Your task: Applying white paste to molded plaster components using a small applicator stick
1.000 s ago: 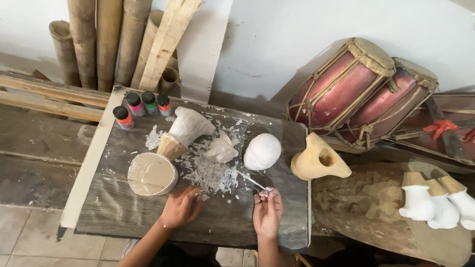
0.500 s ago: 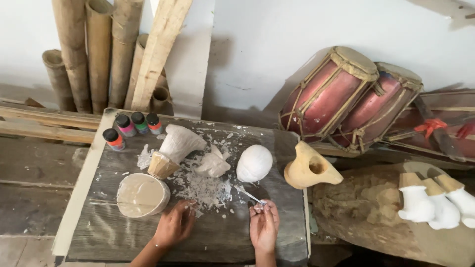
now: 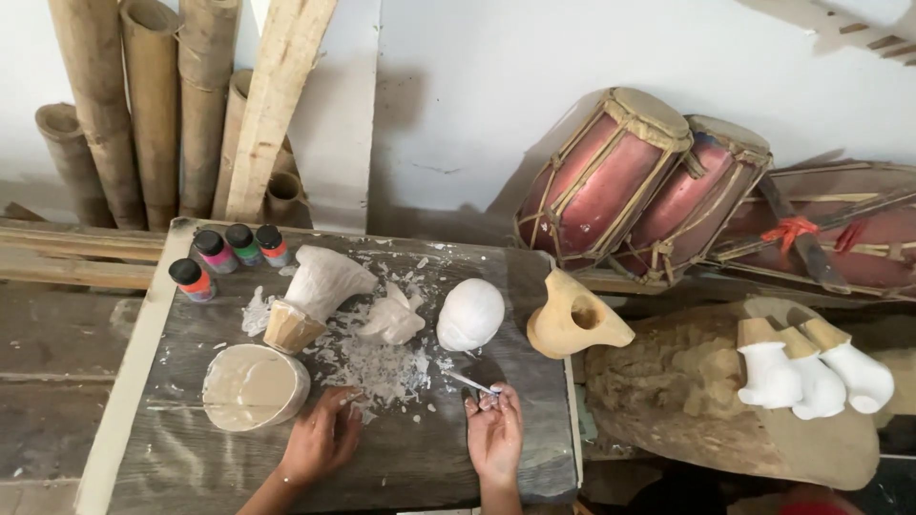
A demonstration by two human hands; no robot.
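The right hand (image 3: 494, 437) is resting on the board (image 3: 401, 467), its fingertips pinching the near end of a thin stick (image 3: 469, 383). The stick is pointing up and left toward the white oval piece (image 3: 470, 314), but its far tip is lying short of that piece, apart from it. The grip is closed on the stick, with the heel of the hand planted on the wood.

The left hand (image 3: 322, 441) is lying palm down with fingers spread, holding nothing. Its fingertips are touching the near edge of the white scraps (image 3: 377, 367) scattered across the middle of the board. The round tan block (image 3: 254, 385) is sitting just beside this hand, to its left.

Behind the scraps, a white horn-shaped piece (image 3: 324, 283) is leaning over a small tan cone (image 3: 289, 326), and a crumpled white lump (image 3: 392, 319) is lying between it and the oval piece. Four small paint bottles (image 3: 234, 256) are standing at the far left corner.

Recommended handling, judged from this layout:
- Keep the right wrist anchored on the board while working the stick; a pinch that low gives fine control but little force.
- Keep the left palm flat so that the loose scraps are not swept off the edge.
- Bring the oval piece closer before working on it, rather than stretching the stick toward it.
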